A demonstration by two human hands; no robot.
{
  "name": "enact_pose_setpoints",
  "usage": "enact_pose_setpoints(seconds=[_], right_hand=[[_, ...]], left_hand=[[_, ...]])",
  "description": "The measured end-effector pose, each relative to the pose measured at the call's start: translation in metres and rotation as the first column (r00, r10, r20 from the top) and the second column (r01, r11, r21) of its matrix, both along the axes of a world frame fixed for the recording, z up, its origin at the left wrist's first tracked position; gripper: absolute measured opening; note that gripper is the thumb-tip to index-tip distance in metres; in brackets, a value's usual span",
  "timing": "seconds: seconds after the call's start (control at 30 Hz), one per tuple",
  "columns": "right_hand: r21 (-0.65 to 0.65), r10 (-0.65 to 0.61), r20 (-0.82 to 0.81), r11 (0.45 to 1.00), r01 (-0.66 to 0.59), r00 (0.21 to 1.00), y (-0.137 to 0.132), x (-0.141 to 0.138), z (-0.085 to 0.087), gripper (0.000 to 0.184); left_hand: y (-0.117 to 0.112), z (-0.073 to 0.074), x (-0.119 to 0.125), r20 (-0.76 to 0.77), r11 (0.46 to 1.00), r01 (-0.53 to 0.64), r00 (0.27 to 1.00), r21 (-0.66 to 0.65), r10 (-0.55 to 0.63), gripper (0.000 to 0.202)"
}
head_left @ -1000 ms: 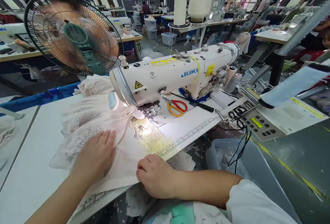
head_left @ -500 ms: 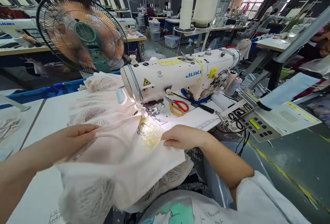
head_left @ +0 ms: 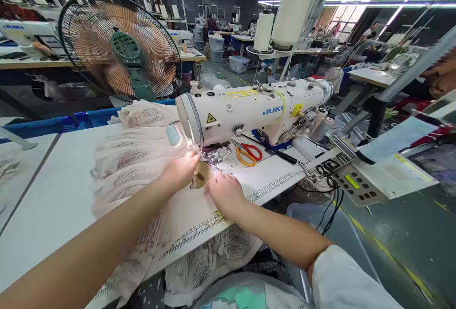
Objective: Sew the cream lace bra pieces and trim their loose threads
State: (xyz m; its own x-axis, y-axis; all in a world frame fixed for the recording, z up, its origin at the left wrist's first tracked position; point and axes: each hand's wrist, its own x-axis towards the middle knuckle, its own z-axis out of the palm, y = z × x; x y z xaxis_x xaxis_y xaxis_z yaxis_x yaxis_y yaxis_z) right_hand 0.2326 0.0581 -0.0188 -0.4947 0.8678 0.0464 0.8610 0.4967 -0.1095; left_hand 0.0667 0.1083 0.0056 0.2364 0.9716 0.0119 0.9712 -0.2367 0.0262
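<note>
My left hand [head_left: 181, 170] is just left of the needle area of the white JUKI sewing machine [head_left: 249, 112], its fingers pinched on pale pink fabric [head_left: 188, 207]. To the right, my right hand [head_left: 225, 194] is curled with its fingertips at the front of the presser foot [head_left: 214, 157], closed on the same fabric. Between the hands shows the tan metal plate [head_left: 201, 173] of the machine bed. More pale lace fabric [head_left: 130, 154] is bunched left of the needle, and lace panels [head_left: 194, 264] hang over the table's front edge.
Orange-and-red-handled scissors [head_left: 248, 152] and a black-handled tool [head_left: 281, 155] lie on the machine bed. A control panel [head_left: 356, 185] juts out at the right, above a clear plastic bin [head_left: 331, 223]. Behind the table stands a large fan [head_left: 124, 45]; thread cones [head_left: 264, 31] rise behind the machine.
Both hands have moved in to the needle area, the left one rightward and away from me. The fabric that was held up and spread now lies lower, flat on the table.
</note>
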Motion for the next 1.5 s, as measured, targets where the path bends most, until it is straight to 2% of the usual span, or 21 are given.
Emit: enact_pose_setpoints(seconds=[0.13, 0.2, 0.3, 0.4, 0.5, 0.57, 0.63, 0.77, 0.87, 1.03, 1.3, 1.5], right_hand=[[0.12, 0.12, -0.053, 0.986, -0.113, 0.991, -0.017, -0.006, -0.026, 0.025], [0.179, 0.208, -0.073, 0.965, -0.193, 0.975, -0.016, -0.007, -0.034, 0.031], [0.176, 0.356, -0.062, 0.923, -0.341, 0.932, 0.0, -0.005, -0.033, 0.036], [0.139, 0.505, -0.043, 0.858, -0.495, 0.862, 0.024, 0.001, -0.024, 0.04], [0.147, 0.592, -0.073, 0.802, -0.579, 0.803, 0.04, 0.004, -0.022, 0.043], [0.15, 0.597, -0.101, 0.8, -0.581, 0.796, 0.044, 0.004, -0.025, 0.039], [0.144, 0.574, -0.126, 0.818, -0.557, 0.809, 0.043, 0.004, -0.028, 0.034], [0.148, 0.58, -0.179, 0.814, -0.561, 0.795, 0.034, 0.011, -0.031, 0.033], [0.15, 0.617, -0.219, 0.787, -0.599, 0.756, 0.026, 0.021, -0.033, 0.03], [0.154, 0.628, -0.268, 0.777, -0.611, 0.731, 0.024, 0.025, -0.036, 0.025], [0.129, 0.556, -0.257, 0.831, -0.542, 0.791, 0.037, 0.01, -0.033, 0.018], [0.117, 0.535, -0.277, 0.843, -0.525, 0.798, 0.033, 0.016, -0.033, 0.02]], left_hand=[[0.028, -0.017, 0.015, -0.024, 0.984, -0.165, 0.986, -0.069, 0.164, 0.025], [0.041, -0.018, 0.013, -0.03, 0.961, -0.256, 0.967, -0.102, 0.255, 0.029], [0.054, -0.012, 0.008, -0.032, 0.936, -0.317, 0.948, -0.154, 0.316, 0.033], [0.046, 0.0, 0.004, -0.011, 0.953, -0.269, 0.963, -0.139, 0.27, 0.032], [0.019, 0.004, 0.001, 0.032, 0.989, -0.079, 0.996, -0.122, 0.084, 0.027], [-0.002, -0.001, 0.0, 0.076, 0.986, 0.087, 0.994, -0.14, -0.077, 0.03], [-0.018, -0.012, -0.002, 0.115, 0.971, 0.19, 0.978, -0.146, -0.175, 0.036], [-0.03, -0.031, -0.007, 0.16, 0.963, 0.266, 0.953, -0.049, -0.255, 0.049], [-0.03, -0.034, -0.011, 0.165, 0.943, 0.333, 0.929, 0.012, -0.33, 0.051], [-0.028, -0.03, -0.01, 0.176, 0.944, 0.329, 0.928, 0.024, -0.328, 0.05], [-0.009, -0.043, -0.009, 0.203, 0.961, 0.271, 0.94, 0.047, -0.275, 0.047], [-0.011, -0.034, -0.007, 0.204, 0.959, 0.282, 0.94, -0.011, -0.274, 0.046]])
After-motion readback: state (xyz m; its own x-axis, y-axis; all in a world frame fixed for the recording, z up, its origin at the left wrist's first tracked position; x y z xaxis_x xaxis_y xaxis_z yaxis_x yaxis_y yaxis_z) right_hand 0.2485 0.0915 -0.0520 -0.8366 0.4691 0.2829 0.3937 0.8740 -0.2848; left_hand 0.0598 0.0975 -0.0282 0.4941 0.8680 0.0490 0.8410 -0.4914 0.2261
